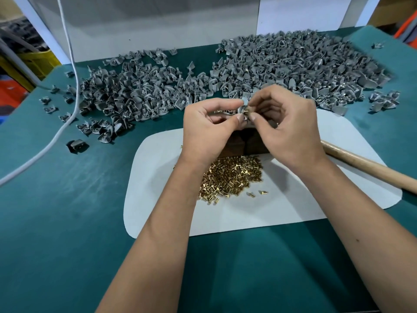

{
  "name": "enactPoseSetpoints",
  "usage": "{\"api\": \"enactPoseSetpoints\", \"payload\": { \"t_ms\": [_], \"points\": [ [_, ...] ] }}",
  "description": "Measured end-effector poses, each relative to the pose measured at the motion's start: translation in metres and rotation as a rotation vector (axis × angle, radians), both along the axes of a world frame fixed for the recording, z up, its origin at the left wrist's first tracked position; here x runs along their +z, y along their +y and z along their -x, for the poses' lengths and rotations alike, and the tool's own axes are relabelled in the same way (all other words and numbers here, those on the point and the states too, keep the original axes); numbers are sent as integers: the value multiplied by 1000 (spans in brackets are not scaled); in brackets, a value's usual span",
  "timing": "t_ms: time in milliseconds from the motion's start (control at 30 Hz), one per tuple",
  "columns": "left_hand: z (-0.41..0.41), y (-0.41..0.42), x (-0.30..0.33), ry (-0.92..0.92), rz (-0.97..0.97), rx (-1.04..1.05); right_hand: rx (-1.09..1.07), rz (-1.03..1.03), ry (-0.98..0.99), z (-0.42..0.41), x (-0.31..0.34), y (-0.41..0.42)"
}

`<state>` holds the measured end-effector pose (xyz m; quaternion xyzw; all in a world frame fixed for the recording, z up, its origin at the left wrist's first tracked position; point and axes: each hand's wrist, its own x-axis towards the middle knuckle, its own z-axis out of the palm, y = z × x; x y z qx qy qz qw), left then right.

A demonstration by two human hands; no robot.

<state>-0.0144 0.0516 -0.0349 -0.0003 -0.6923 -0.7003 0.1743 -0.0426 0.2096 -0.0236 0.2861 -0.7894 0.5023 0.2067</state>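
Observation:
My left hand [206,127] pinches a small grey metal part [242,107] between thumb and fingers above the table's middle. My right hand [286,125] pinches a tiny brass pin [246,112] right against that part. Both hands meet above a dark wooden block [244,143], which they partly hide. A heap of brass pins [232,177] lies on a white sheet [158,177] just below the wrists.
Two big heaps of grey metal parts spread across the green table [67,211]: one at the back left [135,91], one at the back right [293,64]. A wooden handle [370,166] lies at the right. A white cable [74,64] runs down the left. A white board [158,26] stands behind.

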Motion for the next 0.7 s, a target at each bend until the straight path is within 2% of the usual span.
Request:
{"api": "enactPoseSetpoints", "payload": {
  "t_ms": [300,533,700],
  "points": [
    [-3,-4,5,-10,-113,-118,-79,-149,195,4,2,5],
    [-1,-8,4,48,14,-115,-113,-151,154,4,3,5],
    [0,-9,1,85,21,-119,-92,-155,136,2,5,5]
  ]
}}
